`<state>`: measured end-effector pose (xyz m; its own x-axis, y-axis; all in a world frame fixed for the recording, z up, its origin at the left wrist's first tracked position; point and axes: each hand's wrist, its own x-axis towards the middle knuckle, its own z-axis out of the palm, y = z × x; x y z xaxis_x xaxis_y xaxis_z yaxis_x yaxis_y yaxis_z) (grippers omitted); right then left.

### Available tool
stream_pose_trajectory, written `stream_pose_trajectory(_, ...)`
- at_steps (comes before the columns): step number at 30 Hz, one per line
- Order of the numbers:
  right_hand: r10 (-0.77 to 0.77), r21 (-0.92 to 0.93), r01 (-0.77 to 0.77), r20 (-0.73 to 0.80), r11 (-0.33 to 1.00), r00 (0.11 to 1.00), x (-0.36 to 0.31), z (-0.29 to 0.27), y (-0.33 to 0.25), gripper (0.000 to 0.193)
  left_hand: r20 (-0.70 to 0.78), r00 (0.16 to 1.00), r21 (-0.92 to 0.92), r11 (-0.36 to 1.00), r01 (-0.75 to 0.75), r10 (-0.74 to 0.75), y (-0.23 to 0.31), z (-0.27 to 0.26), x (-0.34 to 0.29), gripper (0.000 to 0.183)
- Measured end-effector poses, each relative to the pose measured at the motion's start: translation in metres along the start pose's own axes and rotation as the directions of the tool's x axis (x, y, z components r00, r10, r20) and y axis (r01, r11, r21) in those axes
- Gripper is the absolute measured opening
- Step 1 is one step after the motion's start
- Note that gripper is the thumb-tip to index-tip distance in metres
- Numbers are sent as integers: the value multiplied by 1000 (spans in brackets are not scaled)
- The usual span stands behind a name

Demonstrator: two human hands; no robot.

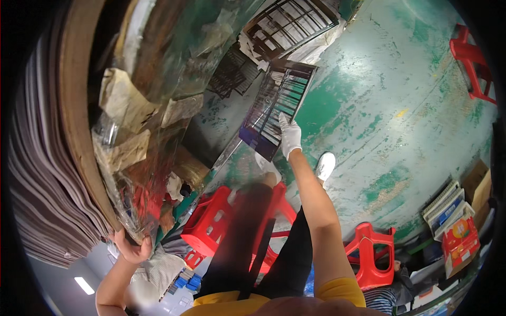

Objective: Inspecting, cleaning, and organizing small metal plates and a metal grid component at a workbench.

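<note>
While reaching forward, gloved right hand (290, 136) flat on dark slatted metal grille panel (275, 108), fingers extended, long axis running away; bare left hand (132, 247) apparently gripping plastic-wrapped bundle (142, 131).

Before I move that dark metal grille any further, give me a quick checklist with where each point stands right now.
1. Right hand, in a white glove, in contact with the dark metal grille: ok, it rests on the near edge.
2. Grip closed around a bar: cannot tell, the fingers look laid flat.
3. Left hand free: not ok, it is bare and pressed against the plastic-wrapped bundle at the stacked boards.
4. Green floor to the right of the grille open: ok.
5. Footing: not ok, red stools stand close by the legs.
6. More grilles behind: cannot tell if they touch.
</note>
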<state>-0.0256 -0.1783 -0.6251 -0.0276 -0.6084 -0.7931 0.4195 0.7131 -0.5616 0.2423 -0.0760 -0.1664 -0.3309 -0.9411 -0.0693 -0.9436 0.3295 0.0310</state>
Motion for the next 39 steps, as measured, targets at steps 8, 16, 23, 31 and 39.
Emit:
stream_pose_trajectory(8, 87, -479, -32, 92, 877, 992, -3, 16, 35, 48, 118, 982, -66, 986, 153, -145, -2, -10, -11, 79)
stream_pose_trajectory(16, 131, -640, -79, 35, 765, 991, 38, 0, 81, 43, 243, 941, -146, 950, 277, -237, -5, -25, -27, 82)
stream_pose_trajectory(23, 176, -542, -126, 40, 831, 984, 64, -23, 120, 37, 87, 984, -309, 935, 174, -154, -19, -23, -42, 84)
stream_pose_trajectory(31, 192, -285, -157, 100, 946, 976, 51, -11, 114, 40, 59, 994, -324, 940, 110, -96, -22, -22, -50, 82)
stream_pose_trajectory(39, 126, -579, -7, 165, 815, 978, 40, 18, 77, 42, 5, 991, -270, 954, 133, -137, -50, -56, -101, 86)
